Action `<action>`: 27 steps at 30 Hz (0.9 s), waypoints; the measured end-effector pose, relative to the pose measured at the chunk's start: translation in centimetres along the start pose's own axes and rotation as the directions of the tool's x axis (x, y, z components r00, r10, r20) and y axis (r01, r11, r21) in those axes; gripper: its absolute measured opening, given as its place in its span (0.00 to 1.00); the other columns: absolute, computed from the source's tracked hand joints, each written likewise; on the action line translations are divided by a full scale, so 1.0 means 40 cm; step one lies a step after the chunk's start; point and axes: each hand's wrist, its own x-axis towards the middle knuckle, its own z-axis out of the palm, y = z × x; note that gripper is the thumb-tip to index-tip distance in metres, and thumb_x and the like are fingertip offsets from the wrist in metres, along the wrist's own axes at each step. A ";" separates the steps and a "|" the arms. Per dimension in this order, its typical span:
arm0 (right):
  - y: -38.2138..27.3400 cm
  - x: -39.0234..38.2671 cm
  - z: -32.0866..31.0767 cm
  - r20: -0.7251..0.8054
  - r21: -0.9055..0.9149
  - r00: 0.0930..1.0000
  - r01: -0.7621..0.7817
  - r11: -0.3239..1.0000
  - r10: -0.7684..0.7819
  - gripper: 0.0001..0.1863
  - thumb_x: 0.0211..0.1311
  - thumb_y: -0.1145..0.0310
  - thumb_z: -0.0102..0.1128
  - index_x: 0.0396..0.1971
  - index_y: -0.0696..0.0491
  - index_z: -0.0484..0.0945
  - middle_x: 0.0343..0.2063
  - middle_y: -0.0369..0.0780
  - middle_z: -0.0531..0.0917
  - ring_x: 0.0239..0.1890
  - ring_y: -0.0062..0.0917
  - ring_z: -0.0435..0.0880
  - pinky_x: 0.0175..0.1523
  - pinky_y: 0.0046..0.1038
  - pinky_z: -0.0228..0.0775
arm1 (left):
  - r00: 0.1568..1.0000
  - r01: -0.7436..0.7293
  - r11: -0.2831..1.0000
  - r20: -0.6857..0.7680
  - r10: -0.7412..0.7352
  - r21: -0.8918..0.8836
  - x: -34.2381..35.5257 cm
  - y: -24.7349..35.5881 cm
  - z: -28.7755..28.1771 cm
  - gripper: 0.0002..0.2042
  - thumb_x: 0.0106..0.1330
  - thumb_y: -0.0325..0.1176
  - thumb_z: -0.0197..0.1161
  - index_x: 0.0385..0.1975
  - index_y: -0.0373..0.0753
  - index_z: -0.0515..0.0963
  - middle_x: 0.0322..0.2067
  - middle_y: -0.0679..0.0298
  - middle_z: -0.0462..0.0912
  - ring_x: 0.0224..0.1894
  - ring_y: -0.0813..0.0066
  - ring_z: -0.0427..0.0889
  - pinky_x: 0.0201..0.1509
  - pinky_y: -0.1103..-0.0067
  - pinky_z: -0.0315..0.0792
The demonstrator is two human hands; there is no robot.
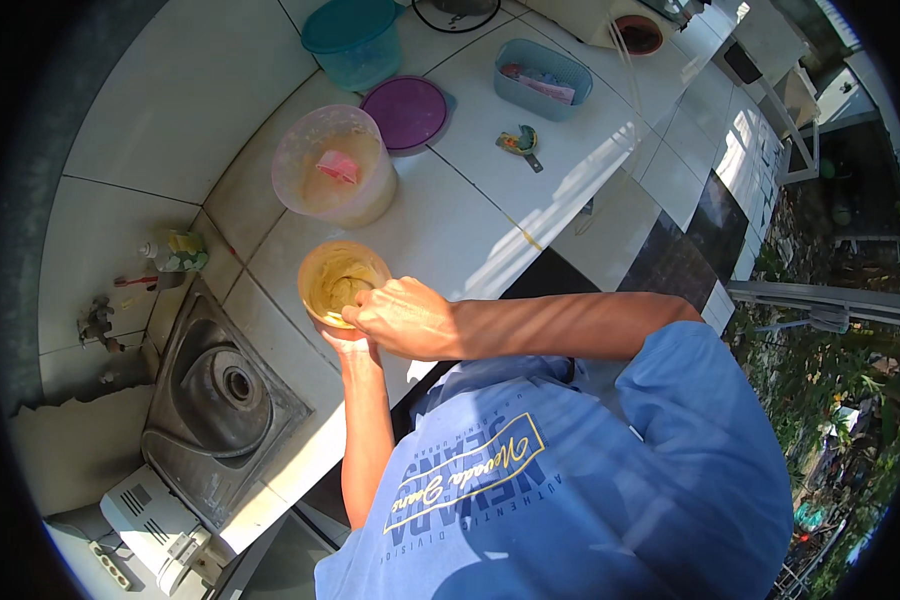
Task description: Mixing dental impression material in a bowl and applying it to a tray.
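A yellowish plastic tub with thick pale-yellow paste inside is held over the white tiled counter's front part. My left hand grips it from below and the side, its fingers mostly hidden behind it. My right hand is closed at the tub's rim on what looks like a utensil dipping into the paste; most of that utensil is hidden by my fingers. Just beyond the tub stands a larger translucent bucket with cloudy tan contents and a pink scoop inside.
A purple lid, teal lidded container, blue basket and small multicoloured item occupy the counter's back and right. At left are a steel sink, tap, bottle and white appliance. Plants fill the far right.
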 end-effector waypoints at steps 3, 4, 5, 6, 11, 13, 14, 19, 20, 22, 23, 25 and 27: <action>0.105 -0.029 -0.030 0.018 -0.055 0.998 -0.057 0.997 0.058 0.07 0.48 0.74 0.56 0.30 0.56 0.75 0.24 0.45 0.79 0.28 0.38 0.83 0.30 0.38 0.76 | 0.987 0.159 0.977 0.042 -0.154 -0.145 -0.012 0.007 0.042 0.21 0.62 0.48 0.51 0.50 0.41 0.73 0.50 0.60 0.77 0.53 0.60 0.75 0.57 0.62 0.71; 0.157 -0.015 -0.027 -0.069 -0.120 0.993 -0.101 0.988 0.093 0.05 0.48 0.75 0.56 0.28 0.57 0.75 0.24 0.45 0.79 0.28 0.37 0.83 0.30 0.37 0.76 | 0.990 0.139 0.981 0.035 -0.135 -0.135 -0.022 -0.017 0.081 0.21 0.62 0.47 0.51 0.50 0.41 0.73 0.50 0.60 0.77 0.53 0.61 0.74 0.57 0.63 0.70; 0.132 -0.007 -0.025 -0.063 -0.115 0.994 -0.092 0.989 0.085 0.05 0.48 0.75 0.56 0.28 0.57 0.75 0.24 0.45 0.79 0.28 0.37 0.83 0.30 0.37 0.76 | 0.991 0.130 0.975 0.054 -0.122 -0.178 -0.021 -0.035 0.066 0.21 0.62 0.46 0.51 0.51 0.41 0.73 0.50 0.60 0.77 0.53 0.62 0.74 0.58 0.63 0.70; 0.094 0.004 -0.032 -0.052 -0.093 0.994 -0.097 0.991 0.092 0.06 0.48 0.76 0.56 0.29 0.58 0.74 0.27 0.46 0.80 0.29 0.38 0.83 0.31 0.37 0.76 | 0.989 0.150 0.961 0.032 -0.147 -0.233 -0.024 -0.032 0.067 0.21 0.63 0.47 0.50 0.51 0.41 0.72 0.50 0.61 0.77 0.53 0.63 0.74 0.58 0.63 0.69; 0.063 0.006 -0.043 0.125 -0.144 0.988 -0.077 0.987 0.095 0.07 0.48 0.77 0.55 0.30 0.59 0.73 0.27 0.46 0.80 0.29 0.41 0.83 0.30 0.39 0.76 | 0.985 0.162 0.966 0.093 -0.145 -0.201 -0.007 0.015 0.042 0.25 0.63 0.52 0.51 0.53 0.41 0.71 0.52 0.59 0.75 0.55 0.60 0.72 0.59 0.63 0.69; 0.101 0.024 -0.047 0.050 -0.153 0.992 -0.103 0.983 0.112 0.07 0.48 0.77 0.55 0.30 0.59 0.74 0.26 0.46 0.80 0.29 0.41 0.83 0.30 0.38 0.76 | 0.989 0.147 0.970 0.017 -0.147 -0.194 -0.015 -0.009 0.089 0.21 0.62 0.48 0.50 0.49 0.41 0.73 0.49 0.61 0.76 0.53 0.63 0.73 0.57 0.64 0.70; 0.080 0.027 -0.043 -0.026 -0.130 0.996 -0.085 0.988 0.082 0.06 0.49 0.76 0.55 0.29 0.59 0.73 0.27 0.46 0.79 0.28 0.41 0.83 0.29 0.38 0.75 | 0.989 0.147 0.964 0.015 -0.147 -0.220 -0.013 -0.013 0.091 0.21 0.62 0.47 0.50 0.48 0.41 0.73 0.48 0.62 0.76 0.53 0.64 0.73 0.57 0.64 0.70; 0.073 0.021 -0.053 0.105 -0.168 0.994 -0.005 0.986 0.023 0.06 0.48 0.75 0.57 0.28 0.57 0.76 0.27 0.45 0.81 0.28 0.39 0.84 0.28 0.36 0.76 | 0.981 0.135 0.958 0.169 -0.093 -0.254 -0.001 0.024 0.044 0.21 0.62 0.48 0.56 0.50 0.42 0.73 0.49 0.62 0.77 0.53 0.63 0.74 0.59 0.64 0.68; 0.117 0.052 -0.066 0.054 -0.215 0.996 -0.052 0.975 0.065 0.06 0.48 0.74 0.57 0.28 0.57 0.77 0.26 0.45 0.80 0.28 0.38 0.84 0.28 0.35 0.76 | 0.990 0.112 0.958 0.114 -0.084 -0.263 -0.007 0.010 0.062 0.20 0.62 0.47 0.55 0.50 0.42 0.73 0.49 0.61 0.77 0.53 0.63 0.74 0.59 0.64 0.69; 0.126 0.073 -0.069 -0.088 -0.263 0.996 0.004 0.965 -0.028 0.05 0.48 0.73 0.58 0.27 0.56 0.76 0.24 0.44 0.79 0.25 0.38 0.83 0.26 0.35 0.75 | 0.997 0.078 0.955 0.050 -0.067 -0.285 -0.030 -0.007 0.094 0.19 0.64 0.45 0.55 0.50 0.40 0.73 0.50 0.61 0.77 0.53 0.61 0.74 0.58 0.62 0.70; 0.088 0.068 -0.062 -0.100 -0.233 0.983 0.127 0.964 -0.154 0.05 0.49 0.72 0.57 0.27 0.57 0.76 0.24 0.44 0.78 0.24 0.38 0.83 0.26 0.36 0.75 | 0.997 0.074 0.955 0.055 -0.060 -0.289 -0.017 0.004 0.094 0.19 0.64 0.45 0.55 0.50 0.40 0.73 0.50 0.61 0.77 0.53 0.61 0.74 0.58 0.62 0.70; 0.033 0.037 -0.050 0.070 -0.214 0.957 0.289 0.933 -0.280 0.06 0.51 0.72 0.56 0.28 0.58 0.76 0.26 0.44 0.79 0.23 0.38 0.83 0.28 0.36 0.76 | 0.996 0.084 0.961 0.038 -0.077 -0.264 -0.010 0.039 0.074 0.22 0.64 0.49 0.53 0.50 0.40 0.72 0.49 0.61 0.77 0.52 0.62 0.75 0.56 0.63 0.71; 0.024 0.041 -0.096 0.204 -0.292 0.947 0.299 0.908 -0.246 0.07 0.50 0.71 0.57 0.28 0.57 0.78 0.28 0.44 0.78 0.27 0.34 0.83 0.29 0.34 0.77 | 0.994 0.090 0.976 0.076 -0.076 -0.200 -0.019 0.062 0.071 0.23 0.65 0.51 0.52 0.51 0.40 0.72 0.49 0.60 0.77 0.53 0.62 0.74 0.56 0.62 0.71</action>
